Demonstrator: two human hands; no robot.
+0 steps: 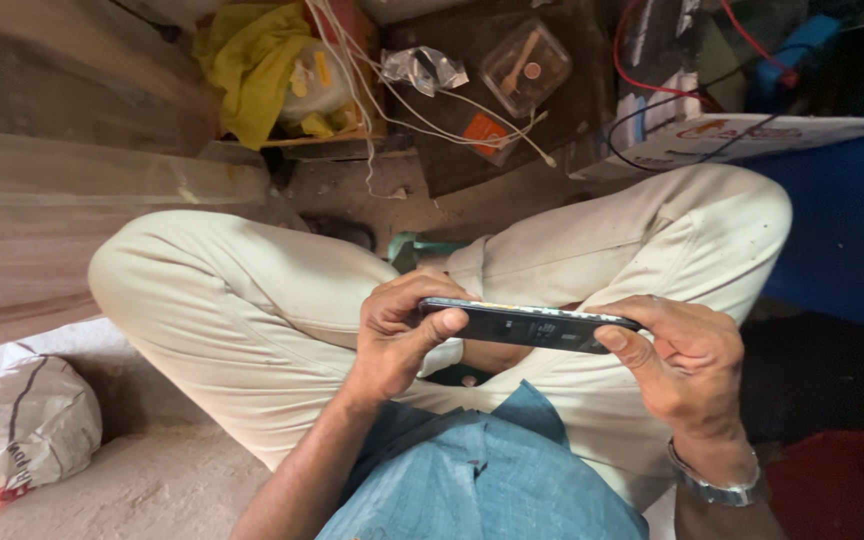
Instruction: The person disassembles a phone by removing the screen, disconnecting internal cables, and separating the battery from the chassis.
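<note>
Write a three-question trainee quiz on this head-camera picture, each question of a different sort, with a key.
1. True or false: the dark phone is held edge-on between the left hand and the right hand.
2. Which wrist wears the metal watch? A) the left B) the right C) neither
3. Fill in: the yellow cloth lies beside white ______ on the floor ahead of the crossed legs in pale trousers.

Key: 1 true; 2 B; 3 cables.
</note>
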